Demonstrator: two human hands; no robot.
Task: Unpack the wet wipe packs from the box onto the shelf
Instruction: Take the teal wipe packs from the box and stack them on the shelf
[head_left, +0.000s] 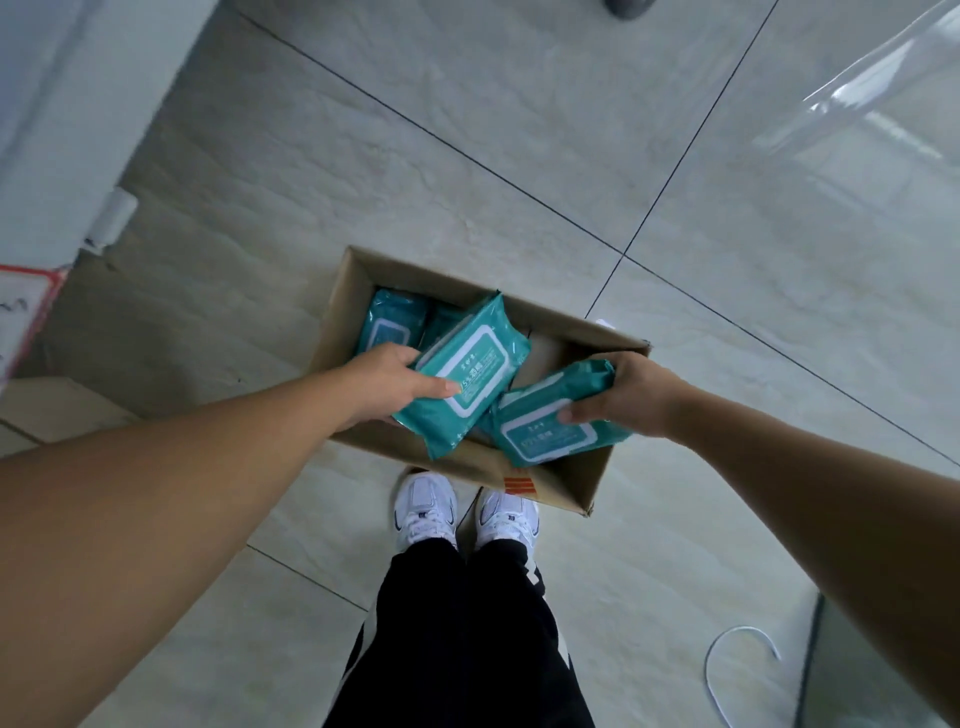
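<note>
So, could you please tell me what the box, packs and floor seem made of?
The box looks like matte brown cardboard: folded walls. The upper pack and the lower pack look like soft teal plastic film, glossy, crimped ends. The floor seems glazed tile: grout lines, faint sheen.

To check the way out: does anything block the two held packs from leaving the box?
Nothing visible does. The left hand grips one teal wet wipe pack and the right hand a second pack, both over the open cardboard box. No shelf shows.
</note>
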